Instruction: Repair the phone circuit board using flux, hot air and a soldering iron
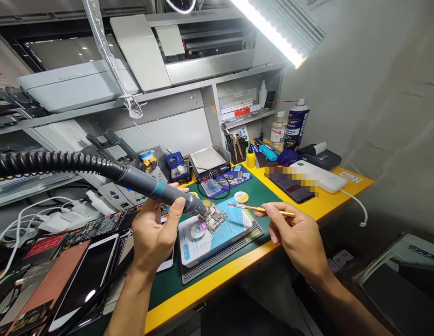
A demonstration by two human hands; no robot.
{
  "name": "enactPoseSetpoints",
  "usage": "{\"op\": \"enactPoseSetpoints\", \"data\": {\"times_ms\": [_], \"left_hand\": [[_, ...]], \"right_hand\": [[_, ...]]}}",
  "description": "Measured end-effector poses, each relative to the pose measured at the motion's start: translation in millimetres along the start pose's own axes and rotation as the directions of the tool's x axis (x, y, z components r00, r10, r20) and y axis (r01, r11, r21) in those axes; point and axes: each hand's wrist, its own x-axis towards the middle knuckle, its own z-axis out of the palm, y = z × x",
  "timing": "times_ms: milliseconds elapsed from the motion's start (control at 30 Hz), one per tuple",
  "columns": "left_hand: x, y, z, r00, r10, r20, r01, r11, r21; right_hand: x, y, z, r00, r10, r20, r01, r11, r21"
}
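Note:
My left hand (155, 231) is wrapped round a dark grey hot air gun (143, 183) with a teal ring and a ribbed black hose. Its metal nozzle points down at a phone circuit board (217, 218), very close to the board's upper left part. That board lies on a blue and white box (229, 233), beside a small round spool (197, 229). A thin brush (250, 207) with a gold handle is pinched in my right hand (293, 231). Its tip hovers just right of the board, over the box.
The box rests on a grey perforated mat (220, 254) on a green work mat (178, 289). Several opened phones (87, 270) crowd the left. A dark phone (290, 184), a white device (321, 176) and a spray can (296, 123) stand or lie at the right.

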Motion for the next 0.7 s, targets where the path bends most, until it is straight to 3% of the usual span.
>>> {"op": "enactPoseSetpoints", "data": {"times_ms": [267, 500, 700], "left_hand": [[2, 1, -3.9, 0.999, 0.028, -0.042, -0.028, 1.0, -0.005], [4, 5, -7.4, 0.996, 0.02, -0.083, -0.023, 0.999, -0.036], [2, 6, -5.5, 0.997, 0.028, -0.075, -0.032, 0.998, -0.05]], "right_hand": [[10, 6, 4, 0.998, -0.006, 0.065, 0.009, 0.999, -0.052], [41, 18, 22, 0.961, -0.015, 0.276, 0.05, 0.991, -0.121], [52, 13, 25, 0.917, -0.041, 0.397, 0.13, 0.972, -0.198]]}}
